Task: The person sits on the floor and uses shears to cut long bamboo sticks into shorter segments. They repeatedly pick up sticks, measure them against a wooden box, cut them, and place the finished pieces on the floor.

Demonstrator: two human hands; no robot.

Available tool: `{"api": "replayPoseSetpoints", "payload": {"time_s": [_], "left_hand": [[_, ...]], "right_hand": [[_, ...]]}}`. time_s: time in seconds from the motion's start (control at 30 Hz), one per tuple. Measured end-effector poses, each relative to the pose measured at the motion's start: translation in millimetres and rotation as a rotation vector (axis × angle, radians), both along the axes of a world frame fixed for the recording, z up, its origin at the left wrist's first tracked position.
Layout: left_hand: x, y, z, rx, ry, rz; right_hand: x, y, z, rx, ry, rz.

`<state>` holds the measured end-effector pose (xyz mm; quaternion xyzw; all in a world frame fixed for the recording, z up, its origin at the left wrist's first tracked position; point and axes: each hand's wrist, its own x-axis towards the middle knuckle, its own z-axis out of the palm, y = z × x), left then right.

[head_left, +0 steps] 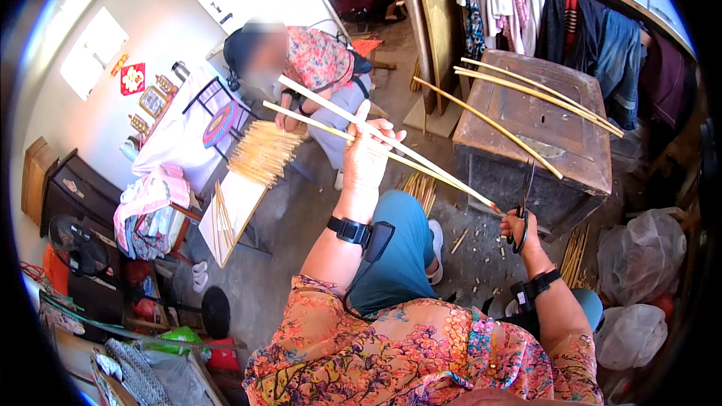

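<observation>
In my raised left hand [365,156] are two long pale sticks [429,156], like reeds or bamboo, lying slantwise across my fingers. They run from upper left down to the right, and their lower ends come close to my right hand [520,230]. That hand has its fingers in the black handle loops of a pair of scissors [526,194], whose dark blades point upward. Whether the right fingers also touch the stick ends, I cannot make out. Beyond the scissors, several more sticks [538,92] lie on a worn wooden chest [481,135].
Across from me, a person [323,68] sits by a board [218,237] piled with cut sticks [259,152]. Small cut pieces [489,262] litter the floor. More sticks [575,256] stand at my right beside plastic bags [639,256]. A fan [71,240] is at far left.
</observation>
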<state>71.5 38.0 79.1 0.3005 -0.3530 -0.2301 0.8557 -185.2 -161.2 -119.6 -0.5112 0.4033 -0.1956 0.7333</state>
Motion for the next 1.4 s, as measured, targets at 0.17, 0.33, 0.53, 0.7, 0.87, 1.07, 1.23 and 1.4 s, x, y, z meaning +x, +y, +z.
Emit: {"api": "replayPoseSetpoints", "payload": {"time_s": [0.17,0.33,0.53,0.7,0.87,1.07,1.23,1.4], "left_hand": [[-3.5,-28.7,37.8,0.126,-0.288,0.029],[-11.5,-37.3,34.8,0.366,-0.578,0.142],[-23.4,-33.3,15.4,0.505,-0.687,0.138],[-26.1,-35.0,6.4,0.535,-0.714,0.111],[-28.7,-40.0,-0.3,0.576,-0.838,0.166],[-39.0,-30.9,-14.5,0.701,-1.138,0.333],[-51.8,-21.3,-29.2,0.745,-1.172,0.344],[-58.6,-18.6,-39.9,0.766,-1.309,0.368]], "right_hand": [[1.5,-10.8,-12.7,-0.12,-0.07,-0.021],[0.1,-0.7,0.5,-0.603,-0.01,-0.027],[-10.0,9.6,37.2,-0.96,0.014,-0.021],[-13.1,11.6,45.2,-0.965,0.034,0.006],[-17.4,5.9,54.0,-0.983,-0.028,0.014],[-29.8,10.8,94.9,-1.044,-0.279,0.124],[-39.6,5.5,101.8,-1.067,-0.289,0.152],[-45.7,5.1,114.1,-1.104,-0.183,0.184]]}}
